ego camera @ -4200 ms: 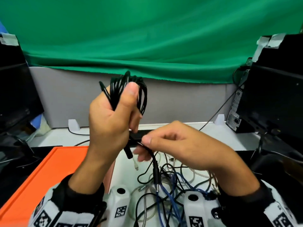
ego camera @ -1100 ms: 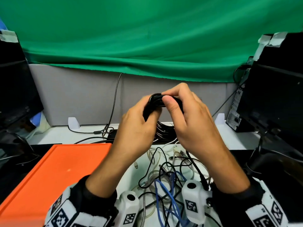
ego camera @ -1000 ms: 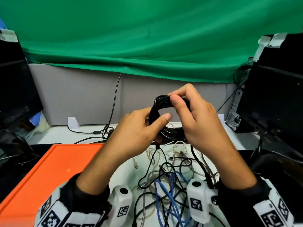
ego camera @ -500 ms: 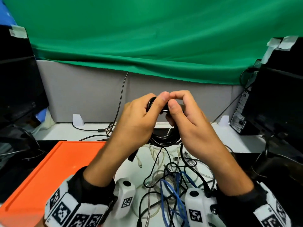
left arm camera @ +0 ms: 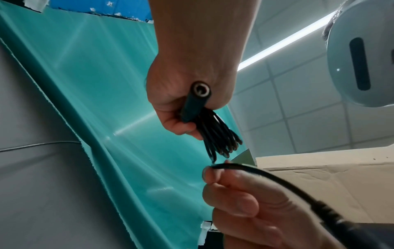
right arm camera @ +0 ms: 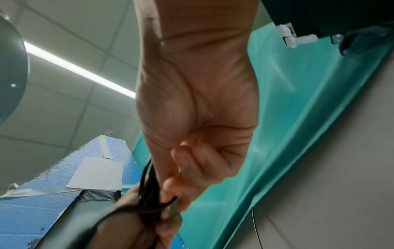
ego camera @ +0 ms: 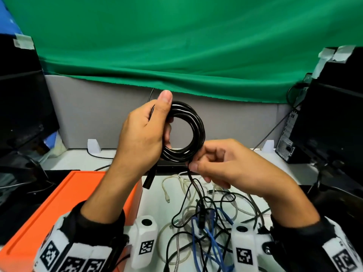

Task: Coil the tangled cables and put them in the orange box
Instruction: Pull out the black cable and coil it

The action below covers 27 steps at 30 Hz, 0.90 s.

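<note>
Starting nearest to you, the tangled cables (ego camera: 204, 218), blue, black and pale, lie heaped on the white worktop (ego camera: 155, 197) between your two wrists. The orange box (ego camera: 59, 209) sits just left of the heap, under your left forearm. Your right hand (ego camera: 231, 165) is raised above the heap; its thumb and fingers (ego camera: 194, 165) pinch the loose tail of the black cable where it leaves the coil, and the tail runs down into the heap. Your left hand (ego camera: 143, 134) is held higher and a little farther out. Its fingers and thumb are curled round the left side of the black cable coil (ego camera: 188, 132), which stands upright as a round ring of several turns, clear of the worktop. A black plug (ego camera: 150, 178) hangs below that hand, and the left wrist view shows its round end (left arm camera: 200, 91) against the palm. Behind the hands, a grey partition (ego camera: 94, 114) carries a green cloth (ego camera: 176, 46). Dark monitors (ego camera: 334, 118) stand on both sides.
</note>
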{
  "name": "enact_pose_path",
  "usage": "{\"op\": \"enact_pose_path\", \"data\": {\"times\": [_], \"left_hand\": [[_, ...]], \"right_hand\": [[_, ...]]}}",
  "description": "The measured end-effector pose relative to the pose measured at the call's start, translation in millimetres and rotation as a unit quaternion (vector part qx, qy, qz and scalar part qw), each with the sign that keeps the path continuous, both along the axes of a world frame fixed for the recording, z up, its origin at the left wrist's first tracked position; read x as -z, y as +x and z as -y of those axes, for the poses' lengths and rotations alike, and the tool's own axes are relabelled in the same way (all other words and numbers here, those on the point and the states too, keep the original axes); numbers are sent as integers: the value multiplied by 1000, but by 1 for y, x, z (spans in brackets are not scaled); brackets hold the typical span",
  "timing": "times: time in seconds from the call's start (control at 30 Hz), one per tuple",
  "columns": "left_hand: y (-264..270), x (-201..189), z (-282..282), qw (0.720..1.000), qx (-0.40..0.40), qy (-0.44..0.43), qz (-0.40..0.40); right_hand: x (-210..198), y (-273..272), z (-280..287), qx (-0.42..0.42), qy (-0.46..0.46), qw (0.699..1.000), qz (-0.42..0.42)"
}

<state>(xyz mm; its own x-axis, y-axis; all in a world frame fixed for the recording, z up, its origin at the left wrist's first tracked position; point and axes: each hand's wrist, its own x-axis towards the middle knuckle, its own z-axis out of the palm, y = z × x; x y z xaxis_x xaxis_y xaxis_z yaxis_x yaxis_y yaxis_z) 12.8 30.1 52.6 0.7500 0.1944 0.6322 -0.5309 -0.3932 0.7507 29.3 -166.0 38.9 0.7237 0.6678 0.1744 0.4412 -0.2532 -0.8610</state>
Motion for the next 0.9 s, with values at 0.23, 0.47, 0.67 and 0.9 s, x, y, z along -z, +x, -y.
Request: {"op": "enact_pose_path", "data": {"times": [0.23,0.47,0.67,0.9], "left_hand": [[-12,-5,4,999,49,-1,-18],[-15,2,23,993,108,13,-51],[-17,-2,16,995,93,22,-17],[-9,3,14,995,87,37,-40]], "right_hand": [[-5,11,-12,193,238,951,-48],[-2,11,-20,208,395,883,-142],[4,13,-14,216,221,951,17],[-4,11,-18,197,420,878,-118]]}}
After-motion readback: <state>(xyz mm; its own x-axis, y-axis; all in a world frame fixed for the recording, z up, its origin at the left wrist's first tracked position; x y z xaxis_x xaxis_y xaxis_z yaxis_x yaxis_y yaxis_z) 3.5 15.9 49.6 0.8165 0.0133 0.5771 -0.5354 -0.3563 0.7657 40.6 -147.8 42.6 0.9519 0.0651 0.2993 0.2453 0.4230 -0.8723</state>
